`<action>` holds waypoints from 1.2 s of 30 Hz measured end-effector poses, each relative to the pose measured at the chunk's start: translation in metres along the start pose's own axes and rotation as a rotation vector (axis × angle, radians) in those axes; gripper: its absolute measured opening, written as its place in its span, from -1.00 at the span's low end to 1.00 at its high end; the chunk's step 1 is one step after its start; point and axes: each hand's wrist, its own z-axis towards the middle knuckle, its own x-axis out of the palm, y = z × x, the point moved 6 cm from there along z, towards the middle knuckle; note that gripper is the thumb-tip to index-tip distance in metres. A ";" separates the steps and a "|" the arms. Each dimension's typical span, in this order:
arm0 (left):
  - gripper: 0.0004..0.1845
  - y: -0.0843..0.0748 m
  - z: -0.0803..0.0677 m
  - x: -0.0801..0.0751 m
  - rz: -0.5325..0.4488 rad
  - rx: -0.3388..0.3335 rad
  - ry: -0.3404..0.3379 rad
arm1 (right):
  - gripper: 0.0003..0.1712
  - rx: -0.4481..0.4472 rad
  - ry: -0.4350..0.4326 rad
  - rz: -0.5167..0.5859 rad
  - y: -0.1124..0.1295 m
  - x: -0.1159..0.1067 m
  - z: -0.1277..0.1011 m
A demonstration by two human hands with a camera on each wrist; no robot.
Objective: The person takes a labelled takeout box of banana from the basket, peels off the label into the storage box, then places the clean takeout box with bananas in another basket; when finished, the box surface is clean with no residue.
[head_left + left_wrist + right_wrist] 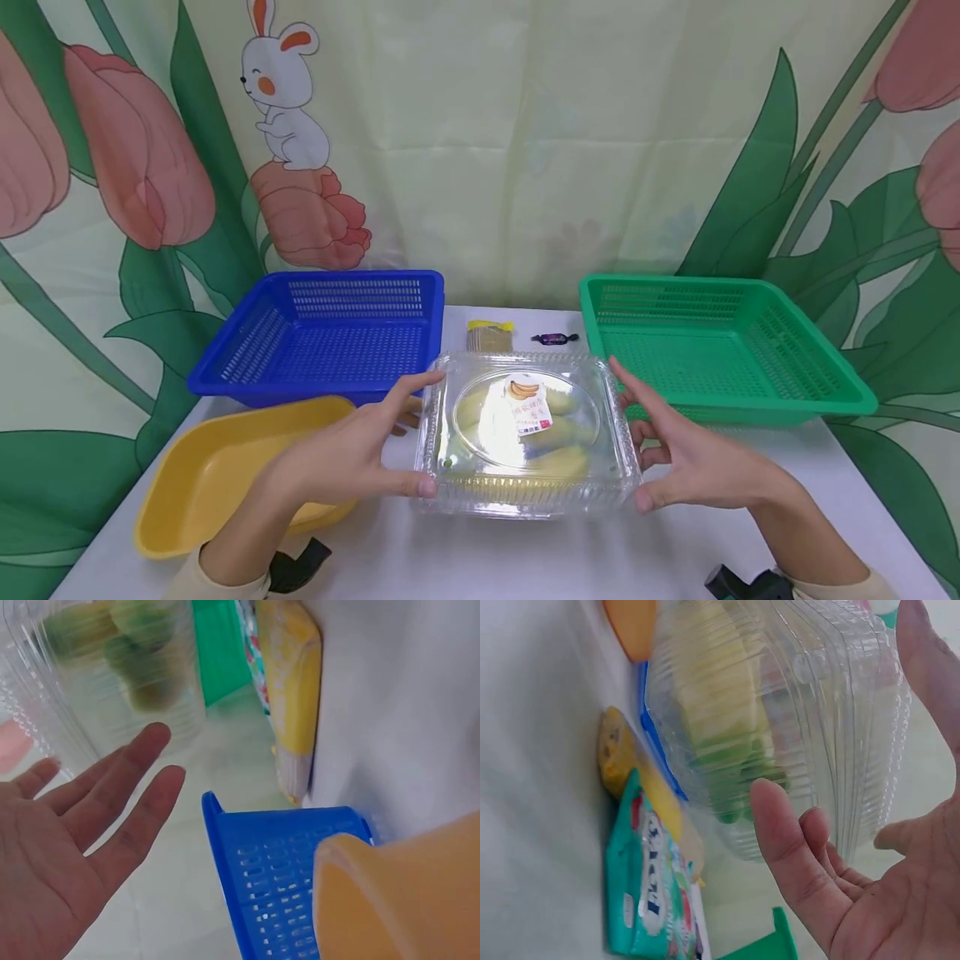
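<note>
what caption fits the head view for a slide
Two hands flank a clear banana box between blue and green baskets.

We see our left hand (pixel 67 847) palm up at the lower left, fingers (pixel 135 761) straight and spread, their tips reaching toward the clear plastic box (pixel 112 682) above. We cannot tell whether they touch it. Blurred yellow-green fruit shows through its ribbed wall. To the right stands the blue basket (pixel 285 870), with a yellow tray (pixel 397 900) at the lower right corner. A green basket (pixel 221 649) shows behind the box.
</note>
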 end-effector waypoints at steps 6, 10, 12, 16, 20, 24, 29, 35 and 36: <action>0.13 0.003 -0.012 0.008 -0.005 -0.072 0.035 | 0.38 -0.001 0.017 0.000 -0.008 0.010 -0.003; 0.13 0.004 -0.012 0.014 0.012 -0.073 0.048 | 0.34 -0.002 0.010 -0.067 -0.010 0.010 -0.009; 0.14 0.005 -0.011 0.017 0.016 -0.072 0.057 | 0.31 0.002 0.004 -0.097 -0.011 0.009 -0.012; 0.14 0.011 -0.012 0.023 0.002 -0.076 0.077 | 0.27 0.030 0.025 -0.097 -0.016 0.011 -0.016; 0.11 0.016 -0.016 0.029 -0.023 -0.083 0.098 | 0.23 0.073 0.057 -0.085 -0.023 0.015 -0.017; 0.10 0.020 -0.019 0.036 -0.023 -0.085 0.126 | 0.23 0.056 0.080 -0.089 -0.025 0.017 -0.019; 0.13 0.024 -0.023 0.038 0.006 -0.074 0.124 | 0.20 0.029 0.110 -0.054 -0.022 0.019 -0.018; 0.13 0.026 -0.027 0.041 -0.046 -0.059 0.155 | 0.19 0.087 0.148 -0.002 -0.023 0.022 -0.023; 0.13 0.026 -0.027 0.041 -0.052 -0.059 0.165 | 0.19 0.093 0.153 0.002 -0.024 0.022 -0.024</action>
